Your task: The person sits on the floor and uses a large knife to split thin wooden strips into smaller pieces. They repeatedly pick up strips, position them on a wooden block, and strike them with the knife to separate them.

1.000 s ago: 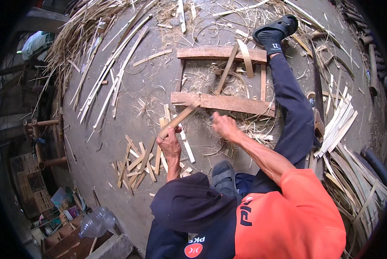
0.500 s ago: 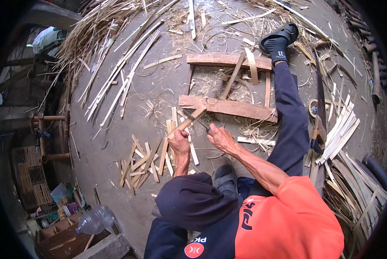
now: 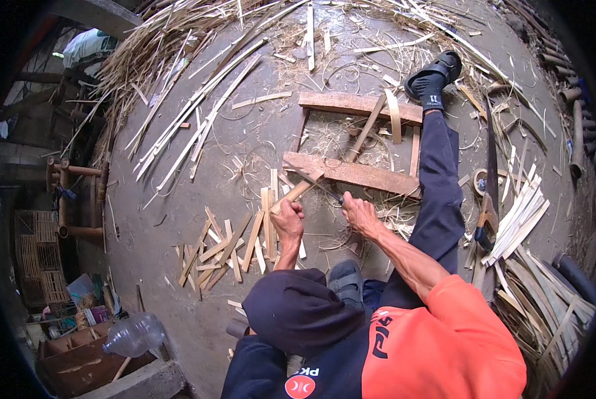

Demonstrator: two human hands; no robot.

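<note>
A short, pale, flat bamboo stick (image 3: 296, 193) is clamped in the left hand (image 3: 288, 221), tilted toward the far wooden plank (image 3: 351, 173). A dark thin blade (image 3: 311, 181) is gripped by the right hand (image 3: 359, 213), fingers curled shut.

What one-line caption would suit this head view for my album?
Seated on the ground, left hand steadies a bamboo strip while right hand works a knife along it.

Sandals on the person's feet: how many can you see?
2. One black sandal sits on the outstretched leg's foot, by the far plank of the wooden frame; the other sandal is tucked close under the body, partly hidden.
</note>
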